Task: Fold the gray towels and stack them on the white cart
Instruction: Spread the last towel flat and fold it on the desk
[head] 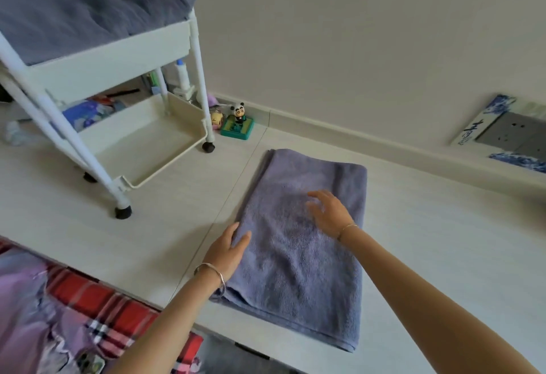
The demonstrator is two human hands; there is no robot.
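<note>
Gray towel point(295, 255) cloth is touched at its left edge by the fingers point(233, 230) of the left hand point(227, 251). They are held straight and close together, and the thumb is laid on top of the fabric; nothing is gripped. The fingers point(316, 194) of the right hand point(329, 214) are spread and relaxed over the far half of the towel, and nothing is held in them. They are blurred, so it cannot be told whether the fabric is touched. A thin bracelet point(211, 273) is worn on the left wrist and a finer one on the right.

The towel is folded into a long rectangle and is laid flat on a pale surface point(147, 225), with its far end toward the wall. The white cart point(118, 57) is seen well apart from it, at the upper left. Its top tray is filled with a loose heap of darker gray towels point(82, 4). A small panda figure point(238, 110) is set just beside the cart's far foot. A red plaid cloth point(118, 308) is seen below the near edge of the surface, at the lower left.
</note>
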